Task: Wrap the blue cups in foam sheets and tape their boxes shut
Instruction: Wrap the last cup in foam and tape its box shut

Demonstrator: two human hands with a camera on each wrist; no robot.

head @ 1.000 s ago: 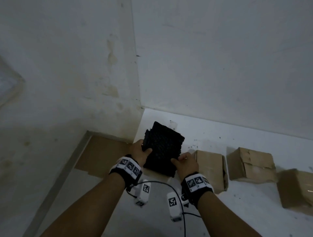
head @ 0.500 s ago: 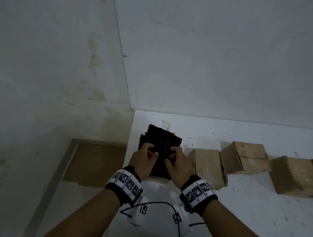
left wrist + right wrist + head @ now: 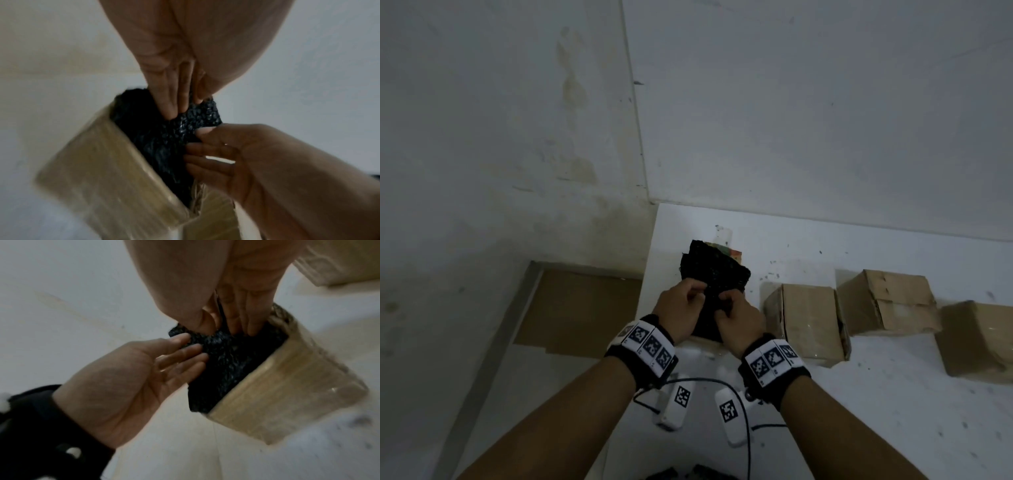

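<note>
A black bubbly foam sheet [image 3: 712,274] sticks up out of a tan cardboard box [image 3: 102,170] at the table's left end. My left hand [image 3: 697,294] pinches the sheet's near edge between thumb and fingers [image 3: 172,104]. Close beside it, my right hand [image 3: 722,303] pinches the same bunched foam [image 3: 236,361], fingers [image 3: 248,324] dug down into the box [image 3: 287,386]. In the head view the hands and the foam hide most of that box. No blue cup shows in any view.
Three more cardboard boxes [image 3: 808,322] [image 3: 887,301] [image 3: 976,339] stand in a row to the right on the white table [image 3: 859,411]. A colourful item [image 3: 727,251] lies behind the foam. Walls close the back and left; flat cardboard [image 3: 578,308] lies on the floor left.
Both hands slid from the foam's outer sides to its near middle and came together. The foam is bunched and sits lower than a second ago.
</note>
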